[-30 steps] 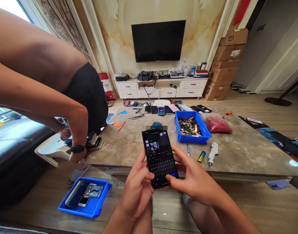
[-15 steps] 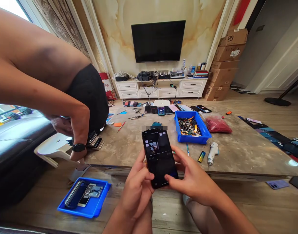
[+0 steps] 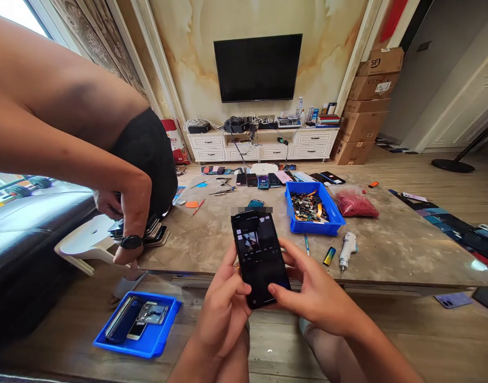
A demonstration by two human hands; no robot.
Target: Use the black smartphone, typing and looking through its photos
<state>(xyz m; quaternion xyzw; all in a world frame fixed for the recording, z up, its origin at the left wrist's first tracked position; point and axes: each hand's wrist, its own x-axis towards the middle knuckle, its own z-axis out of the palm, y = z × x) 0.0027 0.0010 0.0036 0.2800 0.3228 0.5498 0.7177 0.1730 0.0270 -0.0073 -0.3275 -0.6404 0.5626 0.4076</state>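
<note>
Between my two hands, above the table's front edge, a black smartphone [image 3: 263,274] is tilted up toward me. Its screen is lit, dark with a small picture near the top. My left hand [image 3: 224,298] is closed round the phone's left side, thumb at the lower edge. On the other side my right hand [image 3: 308,292] grips it, with the thumb over the lower right of the screen. Beyond the phone, a blue bin [image 3: 335,226] of small electronic parts stands on the stone-topped table [image 3: 395,250]. A white electric screwdriver [image 3: 348,252] lies to the right.
At left a person [image 3: 104,122] bends over a stack of phones [image 3: 158,234] at the table edge. A blue tray [image 3: 156,346] with devices sits on the floor, near a white stool [image 3: 74,244]. A bag of red material [image 3: 356,204] lies beside the bin.
The person at the left has shifted their hands and forearm slightly to the right over the stack. My hands and the phone stay nearly as they were.
</note>
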